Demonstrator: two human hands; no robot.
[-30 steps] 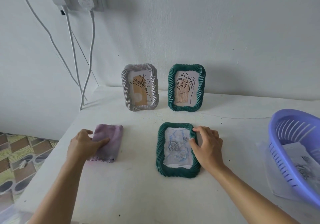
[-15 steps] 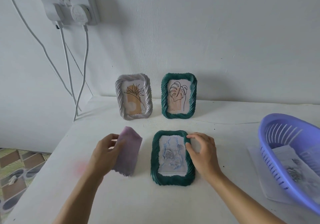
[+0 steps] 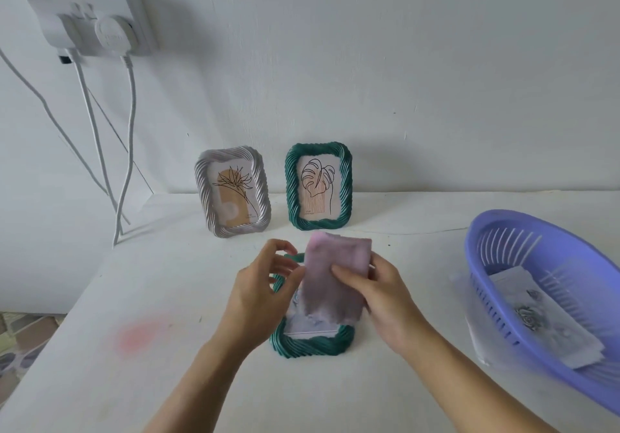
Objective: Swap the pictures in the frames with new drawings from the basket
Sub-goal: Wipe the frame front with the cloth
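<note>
The lying green frame (image 3: 312, 342) sat flat on the white surface (image 3: 167, 382), its lower border showing and a pale drawing inside it. To its left the surface ran bare, but for a faint pink smear (image 3: 141, 335), out to the left edge, with patterned floor (image 3: 20, 338) beyond. The strip nearer the person than the frame was bare too. Behind the frame, by the wall, stood a white frame (image 3: 231, 191) and an upright green frame (image 3: 318, 186). Well to its right lay the purple basket (image 3: 503, 298), with drawings (image 3: 530, 318) in it.

Above the lying frame the right hand (image 3: 379, 301) pinched a mauve cloth (image 3: 332, 281), thumb on its front and fingers behind. The left hand (image 3: 258, 295) hung half open just beside the cloth's left edge, fingers loosely curved and holding nothing. Whether they touched the cloth could not be told.
</note>
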